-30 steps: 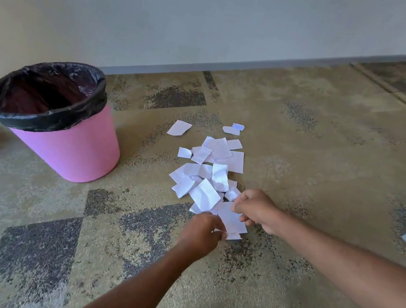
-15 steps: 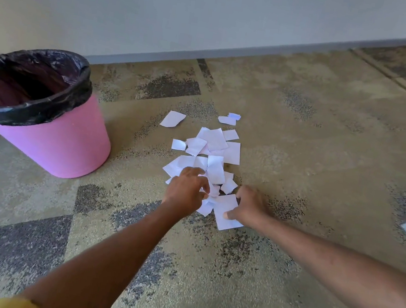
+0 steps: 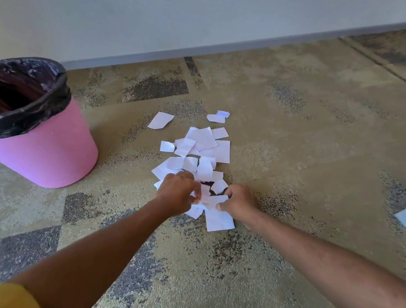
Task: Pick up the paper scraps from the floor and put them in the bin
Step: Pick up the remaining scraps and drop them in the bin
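Both hands work the near end of a pile of white paper scraps (image 3: 198, 150) on the patterned carpet floor (image 3: 303, 147). The left hand (image 3: 177, 193) and right hand (image 3: 238, 202) each have their grip closed on scraps bunched between them. The pink bin (image 3: 47, 149), lined with a black bag (image 3: 32, 107), stands nearby toward the floor's left edge.
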A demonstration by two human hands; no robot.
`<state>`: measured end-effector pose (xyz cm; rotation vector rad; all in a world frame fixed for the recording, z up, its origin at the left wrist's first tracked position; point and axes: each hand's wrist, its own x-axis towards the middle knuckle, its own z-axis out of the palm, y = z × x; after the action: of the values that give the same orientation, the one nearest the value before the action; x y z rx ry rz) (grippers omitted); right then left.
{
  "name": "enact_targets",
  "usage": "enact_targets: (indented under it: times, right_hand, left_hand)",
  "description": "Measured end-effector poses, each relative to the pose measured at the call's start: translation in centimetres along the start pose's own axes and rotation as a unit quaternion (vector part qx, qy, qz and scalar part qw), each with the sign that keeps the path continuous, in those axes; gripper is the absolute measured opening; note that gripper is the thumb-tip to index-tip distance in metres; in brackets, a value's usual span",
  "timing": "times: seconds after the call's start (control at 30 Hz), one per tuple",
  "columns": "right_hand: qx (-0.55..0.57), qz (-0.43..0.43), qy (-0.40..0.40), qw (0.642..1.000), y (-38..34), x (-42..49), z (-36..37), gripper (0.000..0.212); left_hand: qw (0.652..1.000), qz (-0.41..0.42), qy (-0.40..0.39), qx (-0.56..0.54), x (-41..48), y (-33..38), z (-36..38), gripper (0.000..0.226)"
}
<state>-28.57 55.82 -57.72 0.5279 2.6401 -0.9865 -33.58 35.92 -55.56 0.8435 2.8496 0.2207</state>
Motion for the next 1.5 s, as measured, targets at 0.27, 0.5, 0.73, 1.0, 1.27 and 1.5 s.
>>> enact_targets:
  times: [0.27, 0.5, 0.73, 1.0, 1.27, 1.5]
  right_hand:
    - [0.176, 0.021, 0.024, 0.984, -0.7, 1.2, -1.2, 0.033]
    - [0.146, 0.019, 0.047, 0.988, -2.9, 2.2, -0.5, 0.027]
    - [0.202, 0.047, 0.037, 0.978, -3.1, 2.4, -1.4, 0.017]
    - [0.340, 0.045, 0.039, 0.939, -8.7, 1.3, -5.4, 0.022]
    - [0.409, -0.034, -0.048, 0.911, -22.3, -0.8, -6.6, 0.030]
    - [0.437, -0.097, -0.069, 0.892, -35.6, -2.8, -4.6, 0.024]
  left_hand:
    - [0.999, -0.023, 0.000, -0.044, 0.3, -1.2, -1.9, 0.011]
    - [0.987, -0.086, -0.015, -0.131, 3.1, -2.4, -5.1, 0.008]
    - [0.973, -0.121, -0.031, -0.192, 5.5, -3.6, -7.3, 0.011]
    - [0.949, -0.155, -0.013, -0.274, 3.3, -7.5, -13.8, 0.005]
    - [0.871, -0.186, 0.017, -0.455, -1.9, -13.0, -23.5, 0.025]
    - [0.781, -0.230, 0.136, -0.565, -6.4, -20.9, -28.1, 0.030]
